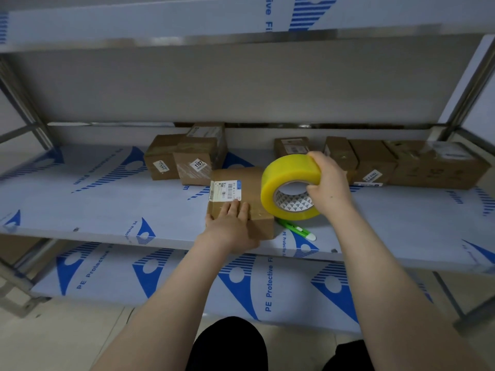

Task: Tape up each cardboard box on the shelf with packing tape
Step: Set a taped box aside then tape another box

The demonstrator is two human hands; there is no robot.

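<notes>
A small cardboard box with a white shipping label lies near the front edge of the middle shelf. My left hand rests flat on the box's near top, fingers straight. Just right of the box, my right hand grips a large yellow roll of packing tape, held upright above the shelf, thumb inside the core. Whether a strip of tape runs from the roll to the box is not visible.
Several more cardboard boxes stand at the back: a cluster at centre-left and a row to the right. A green-and-white utility knife lies on the shelf under the roll. A lower shelf and an upper shelf frame the space.
</notes>
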